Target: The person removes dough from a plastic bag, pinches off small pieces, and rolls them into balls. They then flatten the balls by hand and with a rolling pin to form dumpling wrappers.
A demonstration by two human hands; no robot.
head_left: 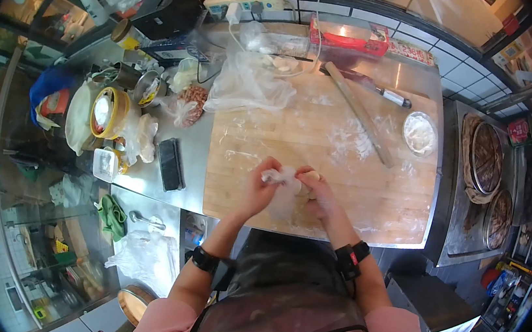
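Observation:
My left hand [261, 186] and my right hand [319, 194] are close together over the near part of a wooden board [249, 139]. Between them hangs a thin, translucent plastic bag [286, 193], its top pinched by the fingers of both hands. A small pale lump shows at my right fingers; it is too small to tell what it is. Past my hands, a long wooden rolling pin [358, 114] lies slanted on the board, beside patches of white flour [351, 141]. A bowl of flour [420, 134] stands at the board's right edge.
A black phone [171, 164] lies left of the board. Behind it are a bag of reddish-brown bits [191, 104], a yellow-rimmed container [109, 113] and a large plastic bag [252, 86]. A white-and-black-handled tool [394, 98] lies at the back. Round pans [487, 157] stand right.

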